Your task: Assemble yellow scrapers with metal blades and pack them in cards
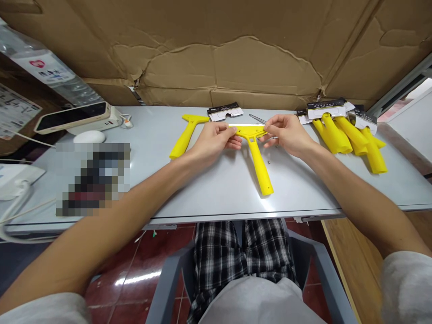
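A yellow scraper (259, 164) is held above the table, its handle pointing toward me and a thin metallic edge along its far side. My left hand (218, 138) pinches the left end of its wide head, and my right hand (286, 132) grips the right end. Just beyond my right fingers lies a slim metal tool (257, 118), partly hidden, so its kind is unclear. A tiny metal piece (269, 162) rests to the right of the handle. Left of my left hand is another yellow scraper (185, 137), lying flat.
Several yellow scrapers with card sleeves (351, 135) are piled at the right. Loose printed cards (225, 111) lie at the back, before a cardboard wall (229, 67). On the left are a phone (72, 118), a white mouse (89, 137), a plastic bottle (50, 67) and cables.
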